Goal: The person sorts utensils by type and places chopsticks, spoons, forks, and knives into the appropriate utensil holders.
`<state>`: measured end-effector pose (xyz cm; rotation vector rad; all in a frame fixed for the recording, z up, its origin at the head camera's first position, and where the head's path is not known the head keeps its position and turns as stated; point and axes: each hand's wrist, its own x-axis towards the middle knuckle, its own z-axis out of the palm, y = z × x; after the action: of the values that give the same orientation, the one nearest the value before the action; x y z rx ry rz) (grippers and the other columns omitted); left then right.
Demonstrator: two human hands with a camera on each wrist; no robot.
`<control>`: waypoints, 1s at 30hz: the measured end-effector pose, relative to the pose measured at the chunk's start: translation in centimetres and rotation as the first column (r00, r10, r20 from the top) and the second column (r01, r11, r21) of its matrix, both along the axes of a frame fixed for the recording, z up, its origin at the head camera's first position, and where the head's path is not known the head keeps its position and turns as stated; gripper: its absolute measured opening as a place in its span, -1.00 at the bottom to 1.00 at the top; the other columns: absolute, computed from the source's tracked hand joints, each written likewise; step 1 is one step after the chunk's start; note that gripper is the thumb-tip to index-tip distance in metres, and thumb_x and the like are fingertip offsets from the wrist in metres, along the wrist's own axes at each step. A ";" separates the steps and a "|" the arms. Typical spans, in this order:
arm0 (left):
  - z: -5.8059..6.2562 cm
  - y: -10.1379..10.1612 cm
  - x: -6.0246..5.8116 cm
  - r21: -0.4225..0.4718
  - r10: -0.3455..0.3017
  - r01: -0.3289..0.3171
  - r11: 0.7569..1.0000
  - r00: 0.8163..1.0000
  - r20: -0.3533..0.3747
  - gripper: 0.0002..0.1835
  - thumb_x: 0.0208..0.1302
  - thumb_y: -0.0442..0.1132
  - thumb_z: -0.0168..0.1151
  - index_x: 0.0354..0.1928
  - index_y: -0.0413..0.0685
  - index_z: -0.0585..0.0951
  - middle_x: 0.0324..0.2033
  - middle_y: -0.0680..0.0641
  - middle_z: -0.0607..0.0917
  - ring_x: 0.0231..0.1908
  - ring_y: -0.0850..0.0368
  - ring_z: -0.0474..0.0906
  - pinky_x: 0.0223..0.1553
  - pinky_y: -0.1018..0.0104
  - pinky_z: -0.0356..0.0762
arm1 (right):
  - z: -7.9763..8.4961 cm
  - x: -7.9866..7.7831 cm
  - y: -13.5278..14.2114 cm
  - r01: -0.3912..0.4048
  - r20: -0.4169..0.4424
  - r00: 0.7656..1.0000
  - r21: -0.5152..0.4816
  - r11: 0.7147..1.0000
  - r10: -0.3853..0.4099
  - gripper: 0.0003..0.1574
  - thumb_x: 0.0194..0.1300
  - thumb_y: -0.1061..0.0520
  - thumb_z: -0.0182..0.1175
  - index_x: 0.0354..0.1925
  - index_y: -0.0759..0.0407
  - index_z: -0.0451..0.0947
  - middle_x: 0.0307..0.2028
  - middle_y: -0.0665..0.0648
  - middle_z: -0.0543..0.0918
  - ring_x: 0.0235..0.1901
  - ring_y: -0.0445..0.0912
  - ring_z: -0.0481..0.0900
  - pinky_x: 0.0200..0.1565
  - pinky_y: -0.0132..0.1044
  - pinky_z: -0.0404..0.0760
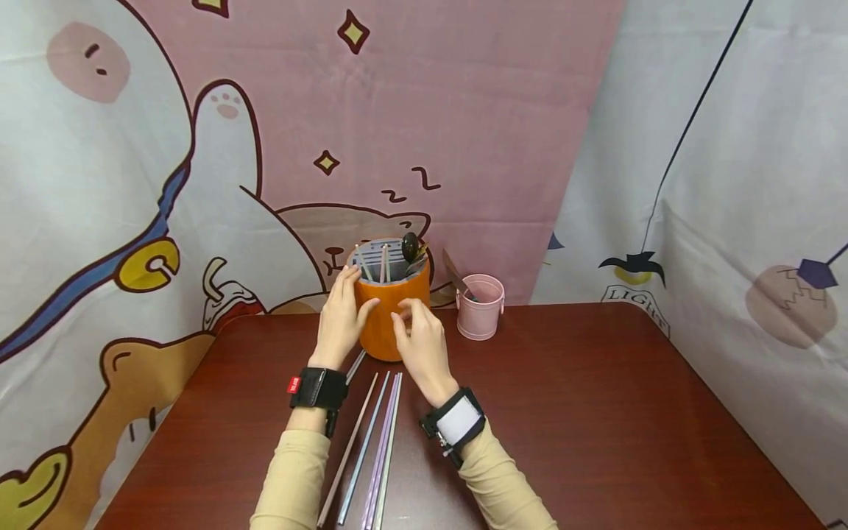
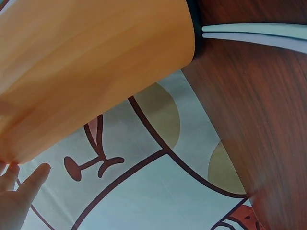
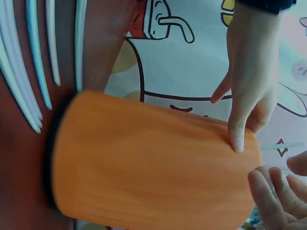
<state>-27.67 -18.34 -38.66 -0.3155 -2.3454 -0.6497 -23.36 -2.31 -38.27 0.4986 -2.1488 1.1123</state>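
Note:
An orange cylindrical holder (image 1: 379,324) with a dark base stands at the back of the table, sticks and a dark spoon-like piece (image 1: 410,247) poking out of it. My left hand (image 1: 339,320) lies along its left side near the rim. In the right wrist view the left thumb (image 3: 237,136) presses on the orange wall. My right hand (image 1: 421,346) hovers at the holder's front right, fingers loosely bent, thumb apart and nothing between them. Pastel chopsticks (image 1: 377,449) lie side by side between my forearms, their far ends close to the holder's base.
Right of the holder stands a small pink bucket (image 1: 480,309) with a brown flat-handled thing (image 1: 457,275) leaning out. The dark red-brown table (image 1: 596,412) ends at the back against a printed cloth (image 1: 464,132).

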 end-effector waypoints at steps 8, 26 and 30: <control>0.0 0.2 0.1 0.009 -0.002 0.002 1.000 1.000 -0.004 -0.32 0.23 -0.07 0.24 0.28 -0.33 0.33 0.31 -0.23 0.36 0.41 -0.11 0.18 0.26 -0.06 0.37 | -2.5 2.1 1.2 -0.004 0.127 0.992 -0.061 0.998 0.012 -0.83 0.26 0.16 0.23 -0.20 0.23 0.54 -0.46 0.10 0.68 -0.47 -0.13 0.65 -0.43 -0.47 0.61; -0.3 0.1 -0.1 0.012 0.006 -0.006 1.000 1.000 0.018 -0.32 0.24 -0.06 0.23 0.30 -0.30 0.30 0.32 -0.20 0.35 0.42 -0.08 0.15 0.28 -0.06 0.35 | -6.3 3.5 0.8 -0.013 0.459 0.881 0.267 0.964 -0.115 -0.81 0.17 0.14 0.25 -0.53 0.11 0.47 -0.65 -0.01 0.52 -0.62 -0.12 0.50 -0.64 -0.31 0.36; -0.2 0.1 -0.1 0.016 0.003 -0.003 1.000 1.000 0.023 -0.32 0.24 -0.06 0.23 0.30 -0.31 0.30 0.32 -0.20 0.34 0.42 -0.07 0.14 0.29 -0.06 0.33 | -7.4 4.1 0.1 -0.114 0.587 0.797 0.377 0.919 -0.142 -0.63 0.10 0.17 0.22 -0.73 0.11 0.32 -0.68 0.06 0.43 -0.64 -0.05 0.47 -0.68 -0.17 0.35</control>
<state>-27.75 -18.24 -38.82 -0.2986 -2.3611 -0.6741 -19.27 -2.22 -45.70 0.3153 -2.9771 0.8963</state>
